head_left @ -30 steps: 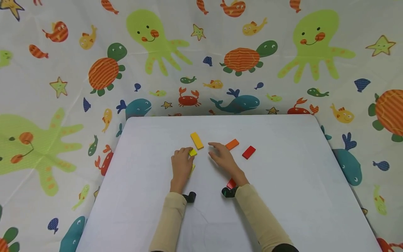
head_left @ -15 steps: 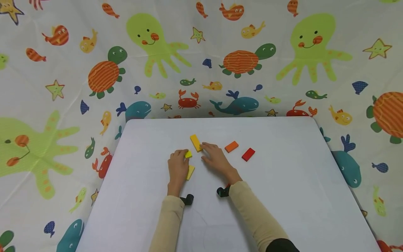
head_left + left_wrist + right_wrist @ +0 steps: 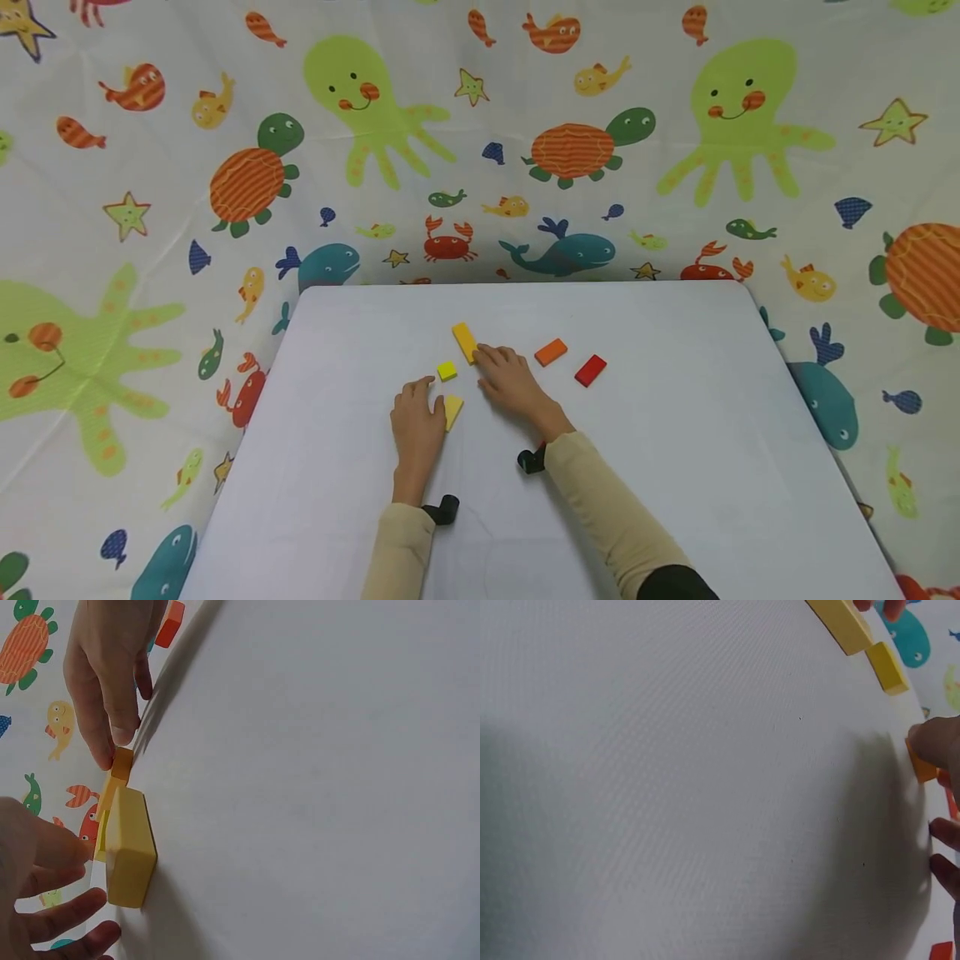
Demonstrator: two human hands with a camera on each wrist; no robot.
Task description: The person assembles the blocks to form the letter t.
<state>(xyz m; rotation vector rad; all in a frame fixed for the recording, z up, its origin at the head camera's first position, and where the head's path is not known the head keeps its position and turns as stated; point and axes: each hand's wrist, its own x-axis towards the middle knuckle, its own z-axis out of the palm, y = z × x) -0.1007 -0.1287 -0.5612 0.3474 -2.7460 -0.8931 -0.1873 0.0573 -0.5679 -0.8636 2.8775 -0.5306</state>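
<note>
My left hand (image 3: pixel 417 421) is beside a pale yellow wedge-like block (image 3: pixel 453 412), thumb at its left side and fingers spread in the left wrist view. Just beyond lies a small bright yellow block (image 3: pixel 447 371). A longer golden-yellow block (image 3: pixel 463 340) lies further back; at its near end, the thumb and index fingertip of my right hand (image 3: pixel 517 387) pinch it. In the right wrist view the thumb covers part of that golden block (image 3: pixel 922 766), and the other fingers stay apart from it.
An orange block (image 3: pixel 551 352) and a red block (image 3: pixel 591 370) lie right of my right hand on the white table (image 3: pixel 675 467). Another red piece (image 3: pixel 543 445) is mostly hidden under the right wrist. A cloth printed with sea animals (image 3: pixel 420 100) hangs behind.
My left hand has let go of the small bright yellow block and drawn back toward the near side. My right hand has moved left from near the orange block to the golden-yellow block.
</note>
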